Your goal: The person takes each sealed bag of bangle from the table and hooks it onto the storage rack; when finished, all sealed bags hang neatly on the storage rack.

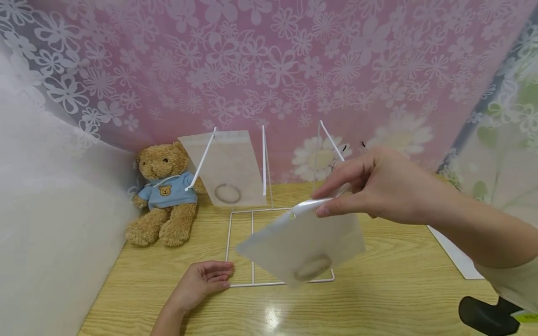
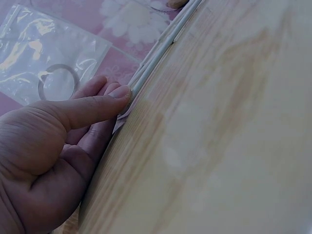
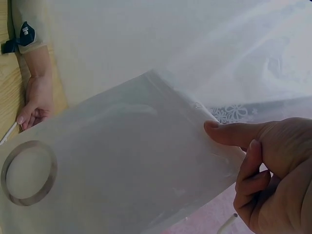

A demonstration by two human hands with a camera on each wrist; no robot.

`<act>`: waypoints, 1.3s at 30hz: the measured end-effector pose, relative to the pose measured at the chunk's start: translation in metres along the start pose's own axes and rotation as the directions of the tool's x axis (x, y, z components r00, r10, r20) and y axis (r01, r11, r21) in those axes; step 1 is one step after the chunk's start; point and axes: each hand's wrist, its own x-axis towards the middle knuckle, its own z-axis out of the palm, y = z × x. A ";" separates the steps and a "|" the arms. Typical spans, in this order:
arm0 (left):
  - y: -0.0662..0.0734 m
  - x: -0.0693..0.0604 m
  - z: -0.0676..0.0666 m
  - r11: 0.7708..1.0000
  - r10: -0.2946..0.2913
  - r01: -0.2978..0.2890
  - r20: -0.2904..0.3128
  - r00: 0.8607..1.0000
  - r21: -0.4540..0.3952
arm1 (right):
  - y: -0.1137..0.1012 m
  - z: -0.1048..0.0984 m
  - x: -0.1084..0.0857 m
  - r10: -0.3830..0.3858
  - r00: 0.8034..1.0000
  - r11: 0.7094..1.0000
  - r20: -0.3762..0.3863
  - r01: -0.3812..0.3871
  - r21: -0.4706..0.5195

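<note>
My right hand pinches the top edge of a frosted plastic bag between thumb and fingers. The bag hangs tilted above a white wire display rack, with a bangle-like ring inside. My left hand holds the front left corner of the rack's base, thumb on the white bar in the left wrist view. A second bag with a similar ring hangs on the rack's left prong. Further right, the middle prong and right prong carry no bag.
A teddy bear in a blue top sits at the back left. A pink flowered curtain stands behind the wooden table. To the right lie a white sheet and a black object.
</note>
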 end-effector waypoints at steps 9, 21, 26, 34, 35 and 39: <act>0.000 -0.001 0.001 1.000 0.000 0.000 -0.008 1.000 -0.010 | -0.013 -0.001 0.020 0.001 0.999 1.000 0.047 0.000 -0.029; -0.006 -0.002 0.002 1.000 0.002 -0.002 0.006 1.000 -0.030 | -0.016 0.003 0.044 -0.017 0.998 0.999 0.064 0.019 -0.031; -0.002 -0.002 0.001 0.999 0.005 -0.005 0.005 1.000 -0.041 | -0.017 0.006 0.050 -0.045 0.997 0.997 0.057 0.048 -0.059; 0.000 -0.001 0.000 1.000 -0.002 0.002 0.009 1.000 -0.019 | -0.015 0.008 0.056 -0.029 0.998 0.998 0.053 0.032 -0.052; -0.001 -0.001 0.000 1.000 -0.008 0.008 0.008 1.000 -0.019 | -0.014 0.007 0.057 -0.025 0.998 0.998 0.056 0.028 -0.047; 0.000 -0.001 0.000 1.000 -0.021 0.021 0.002 1.000 -0.024 | -0.011 0.007 0.062 0.017 0.998 0.999 0.068 -0.014 -0.036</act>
